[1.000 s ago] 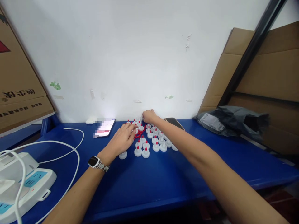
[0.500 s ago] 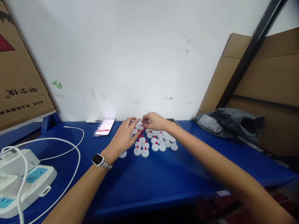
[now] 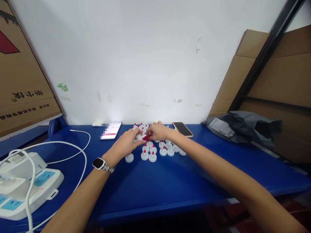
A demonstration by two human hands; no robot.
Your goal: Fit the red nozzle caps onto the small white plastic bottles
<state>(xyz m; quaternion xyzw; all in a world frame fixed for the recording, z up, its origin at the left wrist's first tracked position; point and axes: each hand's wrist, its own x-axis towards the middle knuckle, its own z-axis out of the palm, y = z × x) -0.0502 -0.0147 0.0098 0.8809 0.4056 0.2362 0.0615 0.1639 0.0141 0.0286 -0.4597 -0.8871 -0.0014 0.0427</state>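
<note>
Several small white caps with red tips (image 3: 152,156) stand in a cluster on the blue table (image 3: 150,187), near the wall. A small heap of loose red pieces (image 3: 147,138) lies among them. My left hand (image 3: 126,144), with a watch on its wrist, pinches a white cap at the cluster's left side. My right hand (image 3: 159,131) meets it from the right, fingers pinched over the red pieces; what it holds is too small to name. One plain white cap (image 3: 129,158) sits apart to the left.
A lit phone (image 3: 111,130) lies left of the cluster, a dark phone (image 3: 182,129) right of it. A white power strip with cables (image 3: 26,184) sits at the near left. A grey plastic bag (image 3: 240,127) lies at the right. Cardboard boxes stand on both sides.
My right hand drew back from the far edge of the cluster toward my left hand. Both hands now meet over the red pieces.
</note>
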